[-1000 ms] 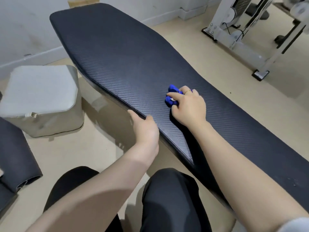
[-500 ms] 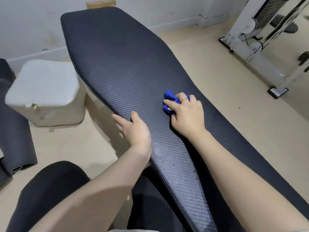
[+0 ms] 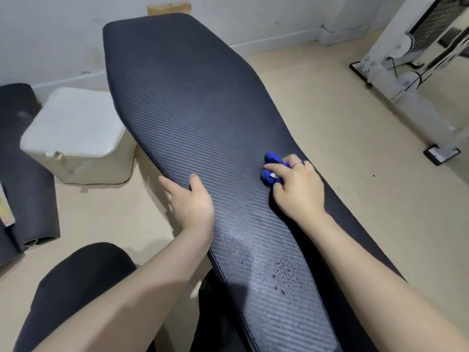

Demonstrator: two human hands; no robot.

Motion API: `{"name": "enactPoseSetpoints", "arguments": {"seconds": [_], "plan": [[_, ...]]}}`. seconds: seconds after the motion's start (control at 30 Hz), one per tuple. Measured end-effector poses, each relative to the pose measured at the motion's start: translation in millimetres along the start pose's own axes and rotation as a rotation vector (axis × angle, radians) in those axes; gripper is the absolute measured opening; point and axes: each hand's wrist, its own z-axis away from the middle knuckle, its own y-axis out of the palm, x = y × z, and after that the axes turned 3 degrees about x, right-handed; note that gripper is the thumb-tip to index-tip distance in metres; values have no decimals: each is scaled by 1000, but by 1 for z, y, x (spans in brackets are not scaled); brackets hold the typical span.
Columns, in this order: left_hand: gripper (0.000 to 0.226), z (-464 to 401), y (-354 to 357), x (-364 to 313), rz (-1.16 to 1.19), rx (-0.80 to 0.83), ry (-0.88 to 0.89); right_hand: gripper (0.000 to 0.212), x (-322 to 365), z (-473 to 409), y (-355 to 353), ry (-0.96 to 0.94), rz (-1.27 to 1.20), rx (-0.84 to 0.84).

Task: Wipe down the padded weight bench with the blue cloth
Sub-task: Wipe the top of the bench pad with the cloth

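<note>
From the head camera, the padded weight bench runs from near right to far left, a long dark pad with a fine ribbed, carbon-weave texture, widest in its middle and tapering toward the near end. The right hand has its fingers curled round the blue cloth, bunched into a small wad and pressed to the pad near its right edge; balling it likely concentrates pressure on a small patch. The left hand rests at the bench's left edge, fingers fairly straight over the side and thumb on top, holding nothing, probably to steady the pad against the rubbing. Nearer the camera, water droplets bead on the surface, suggesting that stretch has yet to be wiped. On the floor to the left sit a pale cushioned cube and a rolled dark mat; a white machine frame stands far right.
</note>
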Motion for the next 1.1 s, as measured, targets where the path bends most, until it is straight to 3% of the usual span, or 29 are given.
{"name": "enactPoseSetpoints", "arguments": {"seconds": [0.1, 0.23, 0.33, 0.4, 0.47, 0.53, 0.6, 0.67, 0.73, 0.87, 0.93, 1.0, 1.1], "plan": [[67, -2, 1, 1, -27, -13, 6, 44, -3, -8, -3, -61, 23, 51], [70, 0, 0, 0, -7, 9, -3, 40, -3, -59, -5, 225, 91, 46], [72, 5, -1, -5, 55, 16, -3, 36, 64, -35, 11, -81, 146, 131], [74, 3, -5, -5, 193, 36, -19, 32, 101, -9, 17, -352, 91, 132], [82, 1, -8, -3, 362, 84, -76, 34, 105, -10, 17, -488, 41, 214], [95, -5, -12, 9, 418, 183, -140, 39, 91, -28, 17, -464, 71, 256], [79, -6, -23, 11, 486, 279, -182, 39, 84, -45, 17, -286, 84, 185], [46, -9, -36, 8, 456, 280, -165, 39, 92, -41, 19, -224, 90, 162], [32, -19, -53, 3, 319, 305, -108, 40, 99, -17, 18, -363, 76, 177], [38, -37, -66, 1, -21, 408, 48, 50, 94, 23, 17, -639, -8, 141], [42, -40, -65, 5, -147, 410, 109, 50, 95, 11, 21, -576, 31, 108], [32, -42, -67, 6, -217, 427, 181, 50, 100, -8, 23, -381, 40, 55], [26, -42, -73, 2, -201, 506, 165, 55, 108, -12, 22, -231, 41, 146]]}}
